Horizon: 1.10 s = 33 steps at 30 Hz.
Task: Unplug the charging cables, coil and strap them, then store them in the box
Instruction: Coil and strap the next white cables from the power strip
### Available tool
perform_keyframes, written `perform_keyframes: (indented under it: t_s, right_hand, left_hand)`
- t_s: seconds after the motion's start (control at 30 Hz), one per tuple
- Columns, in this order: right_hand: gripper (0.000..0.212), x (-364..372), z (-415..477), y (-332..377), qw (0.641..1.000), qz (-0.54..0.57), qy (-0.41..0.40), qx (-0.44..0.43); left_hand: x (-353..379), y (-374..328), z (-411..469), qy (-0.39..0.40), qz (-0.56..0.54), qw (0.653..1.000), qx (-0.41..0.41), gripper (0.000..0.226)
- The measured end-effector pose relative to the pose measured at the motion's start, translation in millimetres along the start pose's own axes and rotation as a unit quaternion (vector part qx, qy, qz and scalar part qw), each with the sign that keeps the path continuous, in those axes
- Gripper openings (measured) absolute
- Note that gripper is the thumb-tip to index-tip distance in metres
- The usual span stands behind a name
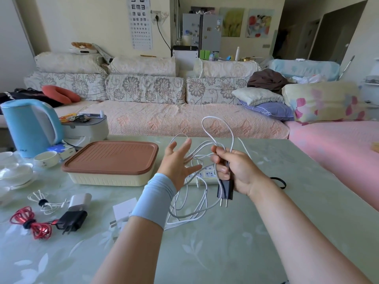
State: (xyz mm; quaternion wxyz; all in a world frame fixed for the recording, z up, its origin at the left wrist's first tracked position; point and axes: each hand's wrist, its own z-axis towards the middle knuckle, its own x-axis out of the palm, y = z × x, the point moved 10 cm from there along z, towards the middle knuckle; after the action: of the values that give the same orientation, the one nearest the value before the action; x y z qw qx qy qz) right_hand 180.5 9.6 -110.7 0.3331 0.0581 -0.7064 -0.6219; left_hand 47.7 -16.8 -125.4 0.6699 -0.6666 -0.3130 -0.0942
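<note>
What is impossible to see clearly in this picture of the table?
- Power strip: head view, mostly behind the left hand, the right hand and the white cables.
- Inside of the box: head view, closed by its brown lid.
- Black strap: head view, partly behind the right wrist.
- Ends of those cables: head view, lost in the tangle.

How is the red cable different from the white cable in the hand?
The red cable is bundled tight with a black strap; the white cable hangs in loose, untied loops. The red cable lies on the table; the white cable is gripped by the right hand. Both come with a black charger: one lying, one held.
</note>
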Motion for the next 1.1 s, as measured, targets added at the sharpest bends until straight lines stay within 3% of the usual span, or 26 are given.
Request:
perform_keyframes:
  t_s: [0.1, 0.17, 0.23, 0.3, 0.37, 0.43, 0.57, 0.63, 0.7, 0.8, 0.9, 1.0, 1.1]
  right_hand:
    - [0.02, 0, -2, 5, 0.999, 0.035, -0.018, -0.03]
    - [0.021, 0, -3, 7, 0.997, 0.057, -0.029, -0.044]
    - [0.02, -1, -5, 7, 0.996, 0.062, -0.037, -0.048]
    - [0.019, -1, -6, 6, 0.997, 0.045, -0.047, -0.047]
    - [0.018, -1, -7, 6, 0.996, 0.049, -0.051, -0.045]
    - [0.018, -3, -7, 8, 0.996, 0.057, -0.055, -0.046]
    - [0.015, -7, -9, 7, 0.997, 0.019, -0.052, -0.044]
    - [0.015, -7, -9, 7, 0.997, -0.026, -0.049, -0.045]
    - [0.021, -5, -9, 9, 0.995, -0.077, -0.04, -0.052]
    - [0.046, 7, -8, 5, 0.99, -0.137, 0.003, -0.041]
    - [0.06, 33, -13, -5, 0.978, -0.195, 0.073, -0.024]
    - [0.032, 51, -21, -14, 0.959, -0.255, 0.121, -0.013]
    - [0.011, 65, -29, -12, 0.94, -0.31, 0.143, -0.016]
  left_hand:
    - [-8, -10, -12, -0.043, 0.086, 0.993, 0.061, 0.075]
    - [-9, -20, -22, -0.063, 0.177, 0.976, 0.113, 0.058]
    - [3, -21, -29, -0.014, 0.248, 0.96, 0.129, 0.043]
    - [20, -6, -36, 0.076, 0.333, 0.936, 0.089, 0.041]
    - [28, 9, -40, 0.131, 0.44, 0.886, 0.065, 0.039]
    - [34, 10, -40, 0.156, 0.517, 0.837, 0.092, 0.019]
    - [31, 17, -37, 0.194, 0.524, 0.829, 0.028, 0.022]
    - [28, 21, -39, 0.2, 0.489, 0.849, -0.014, 0.028]
    - [29, 14, -40, 0.195, 0.392, 0.899, -0.018, 0.028]
    - [37, -11, -41, 0.197, 0.103, 0.975, -0.014, 0.024]
    - [42, -28, -38, 0.2, -0.168, 0.965, -0.028, 0.024]
    - [42, -29, -32, 0.197, -0.31, 0.928, -0.058, 0.027]
    - [36, -35, -29, 0.192, -0.359, 0.912, -0.049, 0.027]
